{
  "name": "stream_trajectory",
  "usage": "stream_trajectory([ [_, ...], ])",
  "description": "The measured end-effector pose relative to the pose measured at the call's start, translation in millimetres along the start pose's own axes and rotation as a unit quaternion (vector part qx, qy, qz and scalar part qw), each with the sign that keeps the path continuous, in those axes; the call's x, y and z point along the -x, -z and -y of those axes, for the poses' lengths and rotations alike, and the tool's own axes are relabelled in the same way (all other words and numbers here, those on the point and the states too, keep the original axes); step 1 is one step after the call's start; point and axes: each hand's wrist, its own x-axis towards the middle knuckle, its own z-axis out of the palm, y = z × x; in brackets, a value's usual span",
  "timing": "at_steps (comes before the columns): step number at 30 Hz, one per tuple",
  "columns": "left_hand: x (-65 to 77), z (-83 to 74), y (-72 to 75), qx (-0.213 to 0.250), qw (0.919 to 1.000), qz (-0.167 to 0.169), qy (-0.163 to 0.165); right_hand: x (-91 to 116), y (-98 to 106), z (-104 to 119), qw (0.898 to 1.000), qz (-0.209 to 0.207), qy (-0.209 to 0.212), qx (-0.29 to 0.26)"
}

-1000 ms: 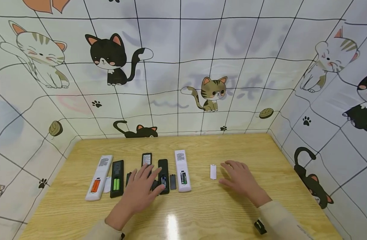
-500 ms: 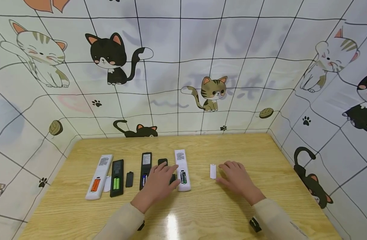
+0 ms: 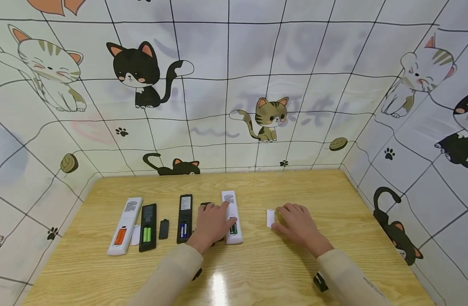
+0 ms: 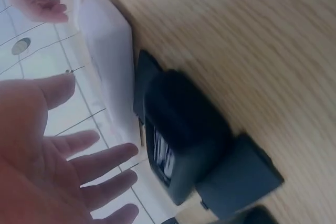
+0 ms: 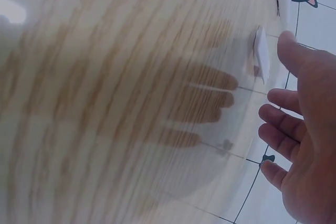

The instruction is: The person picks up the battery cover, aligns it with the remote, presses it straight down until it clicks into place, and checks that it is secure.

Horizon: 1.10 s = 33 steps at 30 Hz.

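Note:
My left hand (image 3: 212,223) hovers with spread fingers over a black remote control (image 4: 189,124), mostly hidden beneath it in the head view. Its thumb side overlaps the right-hand white remote control (image 3: 234,233), whose battery bay shows green cells. In the left wrist view the palm holds nothing, and black battery covers (image 4: 241,177) lie beside the black remote. Over the table at the right, my right hand (image 3: 301,227) has loosely bent fingers and grips nothing. Beside its thumb lies a small white battery cover (image 3: 270,218); the right wrist view shows it apart from the fingers.
Leftward lie a white remote (image 3: 124,227) with orange batteries, a black remote (image 3: 148,227) with green batteries, a loose black cover (image 3: 164,229) and another black remote (image 3: 182,208) with blue batteries. A cat-patterned cloth (image 3: 203,102) encloses the wooden table (image 3: 249,272) at back and sides.
My left hand has moved rightward across the black remotes to the right-hand white one, uncovering the remote with blue batteries. The right hand has shifted slightly left, nearer the white cover.

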Motion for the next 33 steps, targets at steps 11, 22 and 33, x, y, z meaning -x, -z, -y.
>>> stream_trajectory([
  [11, -21.5, -17.4, -4.0, -0.023, 0.9967, -0.005, 0.078, -9.0, -3.4, -0.8, 1.0, 0.02, -0.008, 0.002],
  [22, -34.1, -24.9, -8.1, 0.006, 0.9923, 0.012, 0.123, -12.7, -3.0, 1.3, 1.0, 0.022, -0.007, -0.005],
  [33, -37.6, -31.9, -6.6, 0.043, 0.9883, 0.005, 0.146, -15.9, -8.6, 0.3, 1.0, 0.019, 0.004, 0.0],
])
